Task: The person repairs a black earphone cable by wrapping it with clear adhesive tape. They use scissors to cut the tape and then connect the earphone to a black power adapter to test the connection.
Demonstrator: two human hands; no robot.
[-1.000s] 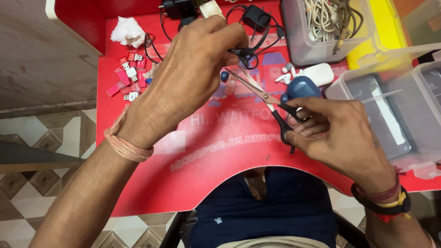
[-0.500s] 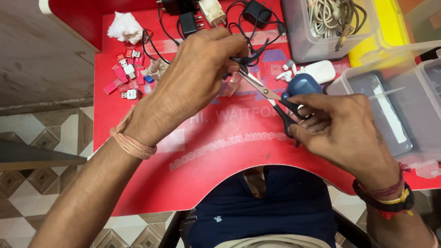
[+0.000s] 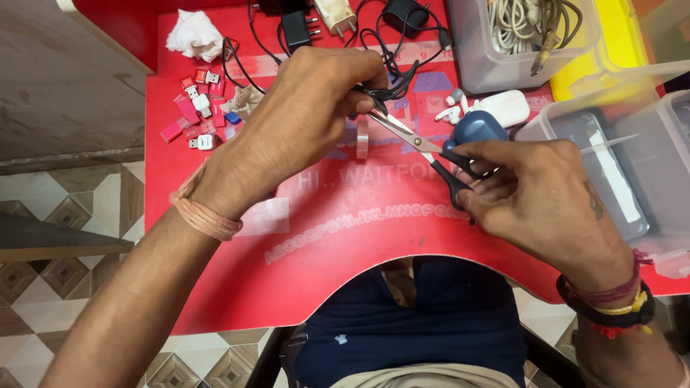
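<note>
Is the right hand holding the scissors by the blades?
No, the right hand holds the scissors by their black handles, and the blades point toward the left hand.

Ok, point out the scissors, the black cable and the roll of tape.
scissors (image 3: 415,141), head view, on the blades.
black cable (image 3: 394,84), head view, on the bunched part.
roll of tape (image 3: 362,138), head view, on its edge.

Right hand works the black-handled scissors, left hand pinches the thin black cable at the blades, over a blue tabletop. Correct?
Not quite: the tabletop is red, not blue, as the head view shows. The right hand does work the black-handled scissors, and the left hand pinches the thin black cable at the blades.
</note>
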